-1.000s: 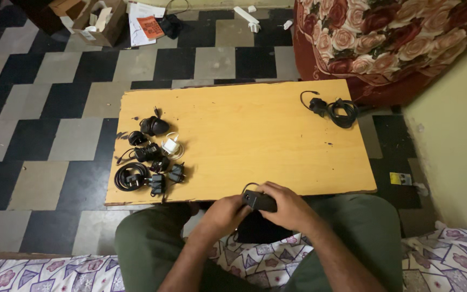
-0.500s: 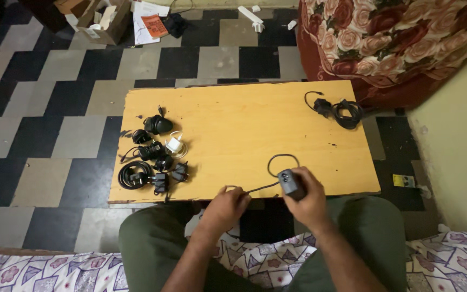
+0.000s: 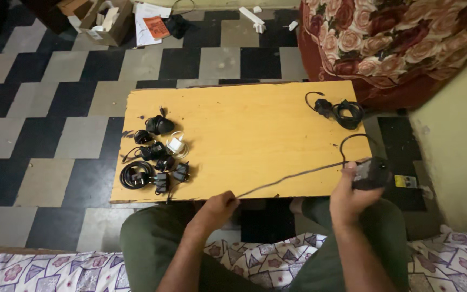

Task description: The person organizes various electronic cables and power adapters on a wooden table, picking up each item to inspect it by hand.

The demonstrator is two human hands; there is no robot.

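Note:
My right hand (image 3: 346, 194) grips a black power adapter (image 3: 370, 173) just past the right front corner of the yellow wooden table (image 3: 244, 124). Its thin black cable (image 3: 293, 176) runs taut across the table's front edge to my left hand (image 3: 220, 208), which pinches the cable's other end near the front edge. A loop of the cable rises above the adapter.
Several black chargers and a white one (image 3: 158, 157) lie clustered at the table's left. A coiled black adapter (image 3: 341, 111) sits at the far right corner. A floral bedspread (image 3: 395, 38), a wall at right, a checkered floor and cardboard boxes (image 3: 104, 16) surround the table.
My right hand has swung the adapter out to the right, off the table's corner. The cable has stretched out straight between my hands. My left hand stayed near the front edge.

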